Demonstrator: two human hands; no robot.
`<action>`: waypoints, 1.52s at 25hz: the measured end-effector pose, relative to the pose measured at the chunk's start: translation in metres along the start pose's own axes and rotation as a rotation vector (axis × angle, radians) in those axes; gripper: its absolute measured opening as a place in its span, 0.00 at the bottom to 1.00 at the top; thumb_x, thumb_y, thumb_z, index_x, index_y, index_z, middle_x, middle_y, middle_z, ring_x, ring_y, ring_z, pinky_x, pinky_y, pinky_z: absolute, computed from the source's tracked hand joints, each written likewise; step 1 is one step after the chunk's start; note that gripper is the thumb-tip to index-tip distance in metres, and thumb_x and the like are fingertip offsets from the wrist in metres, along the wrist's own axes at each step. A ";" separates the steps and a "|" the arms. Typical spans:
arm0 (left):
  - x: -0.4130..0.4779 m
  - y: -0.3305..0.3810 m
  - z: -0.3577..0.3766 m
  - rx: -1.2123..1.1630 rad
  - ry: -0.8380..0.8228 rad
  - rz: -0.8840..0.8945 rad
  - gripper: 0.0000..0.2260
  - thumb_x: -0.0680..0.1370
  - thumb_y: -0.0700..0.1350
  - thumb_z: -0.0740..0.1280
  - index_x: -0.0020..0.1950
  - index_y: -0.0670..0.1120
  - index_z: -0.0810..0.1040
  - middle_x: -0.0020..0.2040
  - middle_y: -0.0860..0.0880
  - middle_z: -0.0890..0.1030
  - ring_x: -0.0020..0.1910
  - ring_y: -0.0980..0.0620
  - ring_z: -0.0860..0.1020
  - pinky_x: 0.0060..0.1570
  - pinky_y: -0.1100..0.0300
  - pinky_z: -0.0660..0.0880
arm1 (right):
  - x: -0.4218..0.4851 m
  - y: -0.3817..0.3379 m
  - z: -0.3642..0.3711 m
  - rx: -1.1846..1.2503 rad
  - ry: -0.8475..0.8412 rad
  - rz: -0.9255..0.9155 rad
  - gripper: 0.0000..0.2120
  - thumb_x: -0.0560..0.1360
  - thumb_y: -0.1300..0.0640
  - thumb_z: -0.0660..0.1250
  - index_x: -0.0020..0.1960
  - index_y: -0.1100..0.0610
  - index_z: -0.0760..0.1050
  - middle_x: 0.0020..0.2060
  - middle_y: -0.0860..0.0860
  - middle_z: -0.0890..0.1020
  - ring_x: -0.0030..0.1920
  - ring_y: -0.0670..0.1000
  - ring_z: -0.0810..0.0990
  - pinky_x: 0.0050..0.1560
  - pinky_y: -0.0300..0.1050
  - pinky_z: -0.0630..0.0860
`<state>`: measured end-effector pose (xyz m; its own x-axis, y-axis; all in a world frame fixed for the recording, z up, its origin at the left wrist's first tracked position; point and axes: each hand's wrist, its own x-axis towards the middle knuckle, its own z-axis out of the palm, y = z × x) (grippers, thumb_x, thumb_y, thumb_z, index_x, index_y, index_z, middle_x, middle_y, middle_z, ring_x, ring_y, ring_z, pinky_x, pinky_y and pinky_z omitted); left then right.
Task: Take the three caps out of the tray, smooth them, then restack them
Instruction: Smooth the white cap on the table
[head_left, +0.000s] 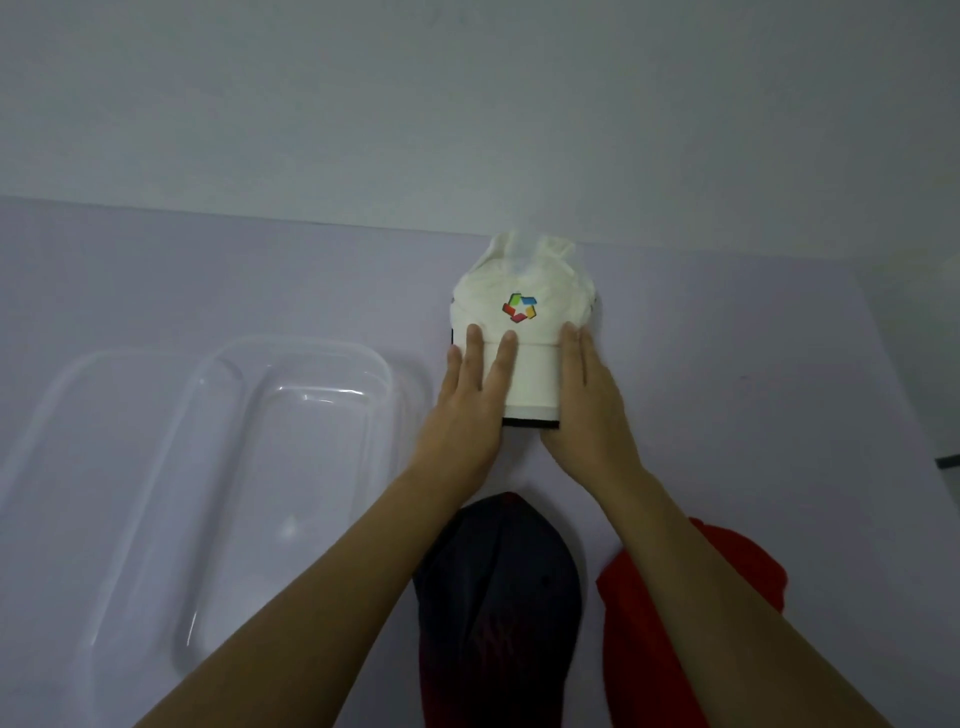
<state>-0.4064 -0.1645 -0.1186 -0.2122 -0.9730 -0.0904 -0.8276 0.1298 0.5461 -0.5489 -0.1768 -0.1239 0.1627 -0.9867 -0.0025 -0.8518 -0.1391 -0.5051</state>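
White cap (524, 306) lies on the table (727, 338) — both hands flat on its brim. Left hand (470, 410) and right hand (587, 405) press, fingers straight.

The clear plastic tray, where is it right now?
In the head view the clear plastic tray sits on the left side of the pale table, just left of the left hand resting on the white logo cap.
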 end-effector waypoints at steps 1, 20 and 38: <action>-0.002 0.002 -0.005 -0.056 0.024 0.028 0.33 0.78 0.32 0.54 0.76 0.50 0.41 0.77 0.40 0.41 0.76 0.37 0.44 0.71 0.42 0.56 | -0.001 -0.004 -0.002 0.056 0.024 0.005 0.40 0.74 0.60 0.66 0.75 0.61 0.43 0.76 0.61 0.51 0.73 0.61 0.58 0.71 0.58 0.61; -0.077 0.077 -0.061 -0.807 0.089 0.166 0.34 0.76 0.40 0.61 0.76 0.51 0.46 0.73 0.61 0.56 0.69 0.72 0.59 0.65 0.75 0.61 | -0.073 -0.055 -0.069 0.716 0.205 -0.180 0.29 0.77 0.51 0.61 0.73 0.45 0.50 0.73 0.49 0.58 0.70 0.42 0.65 0.69 0.45 0.67; -0.051 0.069 -0.142 -0.717 0.296 0.094 0.17 0.79 0.50 0.61 0.43 0.37 0.78 0.40 0.38 0.82 0.38 0.46 0.81 0.41 0.51 0.78 | -0.110 -0.043 -0.111 0.316 -0.183 -0.396 0.50 0.66 0.69 0.64 0.73 0.37 0.42 0.74 0.43 0.33 0.73 0.34 0.42 0.63 0.33 0.69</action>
<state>-0.3788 -0.1329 0.0421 -0.0340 -0.9875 0.1539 -0.2541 0.1575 0.9543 -0.5857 -0.0716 -0.0059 0.5488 -0.8293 0.1048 -0.5213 -0.4376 -0.7326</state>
